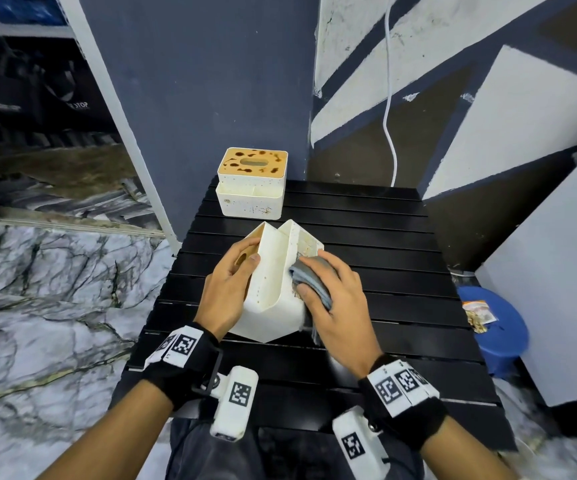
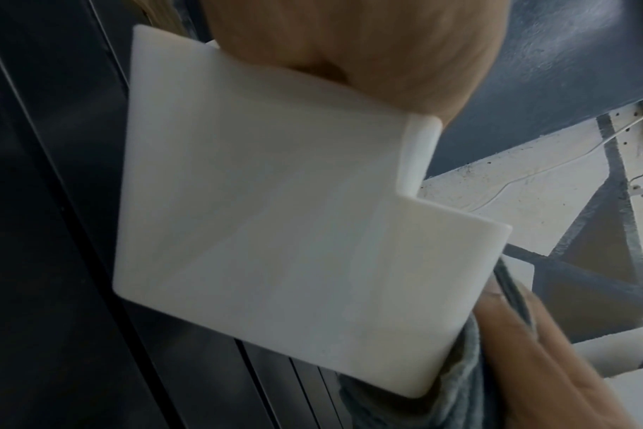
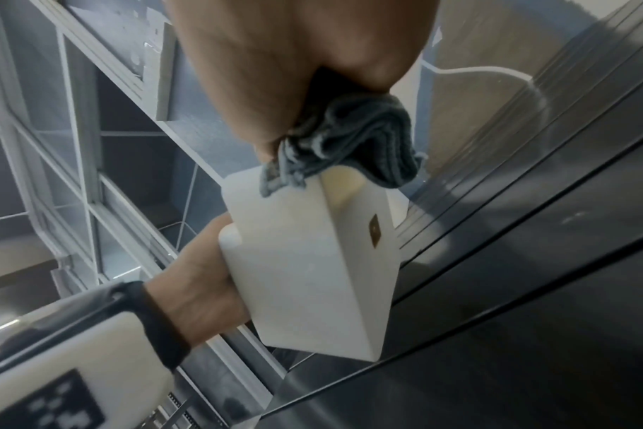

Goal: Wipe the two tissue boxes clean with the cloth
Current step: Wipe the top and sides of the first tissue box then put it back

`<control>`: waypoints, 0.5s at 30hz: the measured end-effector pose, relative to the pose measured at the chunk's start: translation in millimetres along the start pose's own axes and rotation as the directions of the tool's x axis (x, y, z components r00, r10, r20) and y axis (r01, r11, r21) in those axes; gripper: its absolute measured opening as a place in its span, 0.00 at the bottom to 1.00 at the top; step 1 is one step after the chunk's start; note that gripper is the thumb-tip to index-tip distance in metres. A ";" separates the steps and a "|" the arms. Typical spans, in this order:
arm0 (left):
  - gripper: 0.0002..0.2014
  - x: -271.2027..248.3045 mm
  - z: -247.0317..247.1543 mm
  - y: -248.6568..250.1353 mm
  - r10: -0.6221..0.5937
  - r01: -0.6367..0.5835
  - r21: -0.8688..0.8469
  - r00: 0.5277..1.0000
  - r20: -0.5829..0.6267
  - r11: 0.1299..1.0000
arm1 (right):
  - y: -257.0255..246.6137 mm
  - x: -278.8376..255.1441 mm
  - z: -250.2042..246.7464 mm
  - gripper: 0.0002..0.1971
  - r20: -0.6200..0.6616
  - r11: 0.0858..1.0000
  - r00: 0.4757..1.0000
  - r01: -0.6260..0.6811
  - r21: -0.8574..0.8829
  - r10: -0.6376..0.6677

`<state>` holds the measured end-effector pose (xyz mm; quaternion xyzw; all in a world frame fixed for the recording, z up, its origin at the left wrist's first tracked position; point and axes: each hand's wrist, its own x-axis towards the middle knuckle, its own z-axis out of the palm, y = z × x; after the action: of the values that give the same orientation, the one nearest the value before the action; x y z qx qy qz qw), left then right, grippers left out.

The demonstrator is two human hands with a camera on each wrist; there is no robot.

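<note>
A white tissue box (image 1: pixel 275 289) (image 2: pixel 283 232) (image 3: pixel 312 261) is tipped on its side at the middle of the black slatted table (image 1: pixel 401 258). My left hand (image 1: pixel 235 282) grips its left end, thumb on the wooden lid, which faces left. My right hand (image 1: pixel 335 299) holds a bunched grey cloth (image 1: pixel 311 278) (image 3: pixel 353 145) (image 2: pixel 463 386) against the box's stained right face. The second tissue box (image 1: pixel 250 183) stands upright at the table's far edge, its wooden lid blotched with brown stains.
A dark blue wall panel (image 1: pixel 204 81) rises behind the far box, with a white cable (image 1: pixel 389 98) hanging to its right. A blue stool (image 1: pixel 495 327) with a snack packet stands right of the table. Marble floor (image 1: pixel 37 289) lies to the left.
</note>
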<state>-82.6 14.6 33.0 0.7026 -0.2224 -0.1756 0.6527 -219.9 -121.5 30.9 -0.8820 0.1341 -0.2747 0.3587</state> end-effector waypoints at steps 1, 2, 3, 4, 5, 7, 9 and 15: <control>0.14 -0.1 -0.7 0.6 0.001 -0.001 0.005 1.000 0.009 1.000 | -3.6 0.1 0.6 0.21 -0.001 1.000 1.000 0.024 -0.011 -0.024; 0.16 -0.2 -1.1 0.6 -0.001 0.001 0.005 1.000 0.018 1.000 | -5.9 3.2 0.7 0.20 0.004 0.998 0.999 0.052 -0.025 -0.052; 0.18 -0.3 -1.2 1.0 -0.005 0.005 -0.001 1.000 0.025 1.000 | -6.8 8.1 0.8 0.19 0.009 0.997 0.997 0.074 -0.035 -0.074; 0.18 -0.3 -1.2 1.2 -0.006 0.006 -0.005 1.000 0.028 1.000 | -6.1 14.9 0.9 0.19 0.014 0.996 0.996 0.084 -0.040 -0.084; 0.17 0.0 -1.2 1.9 -0.006 0.006 -0.003 1.000 0.027 1.000 | -3.4 22.9 1.1 0.18 0.020 0.995 0.996 0.085 -0.045 -0.084; 0.15 0.0 -0.5 2.5 -0.013 0.013 0.001 1.000 0.022 1.000 | 6.8 38.4 2.1 0.17 0.028 0.996 0.998 0.064 -0.062 -0.063; 0.14 -0.3 0.3 3.6 -0.018 0.018 0.005 1.000 0.023 1.000 | 16.9 48.5 1.4 0.17 0.022 0.997 1.000 0.020 -0.069 -0.018; 0.14 -2.0 -1.6 6.0 -0.021 0.021 -0.002 1.000 -0.008 1.000 | 13.9 29.7 1.1 0.17 0.015 0.997 1.000 0.027 -0.069 -0.026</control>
<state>-84.0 16.7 39.1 0.7049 -0.2122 -0.1797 0.6525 -195.7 -143.6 31.9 -0.8974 0.1294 -0.2684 0.3255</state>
